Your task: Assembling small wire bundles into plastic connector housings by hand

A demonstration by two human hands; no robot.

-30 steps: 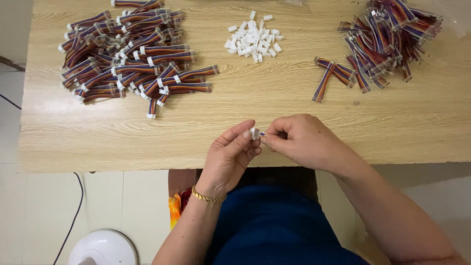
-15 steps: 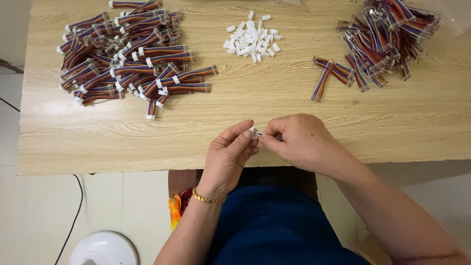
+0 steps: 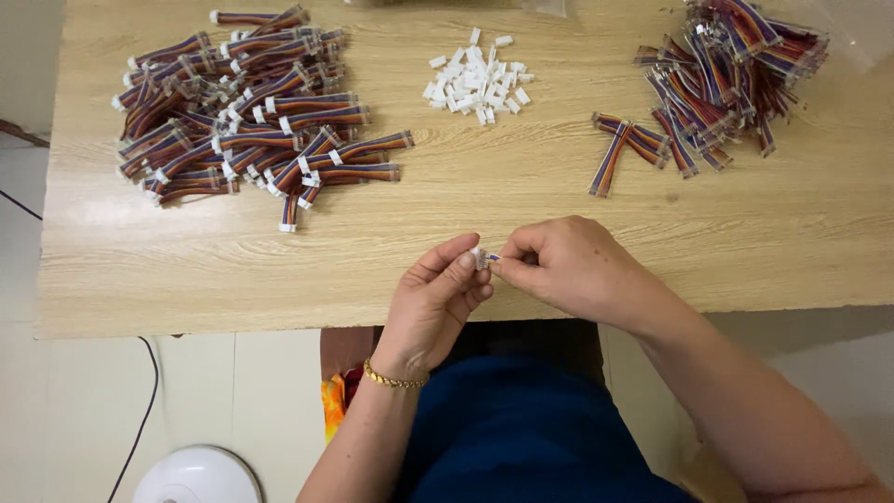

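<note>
My left hand pinches a small white plastic connector between thumb and forefinger near the front edge of the wooden table. My right hand meets it from the right, fingers closed on a short multicoloured ribbon cable whose end just shows at the connector; the rest of the cable is hidden in the fist. A gold bracelet sits on my left wrist.
A large pile of ribbon cables with white connectors lies at the back left. A small heap of loose white connectors sits at the back centre. A pile of bare ribbon cables is at the back right. A white round object stands on the floor.
Both hands stay together at the same spot near the table's front edge; only slight finger shifts around the connector are visible.
</note>
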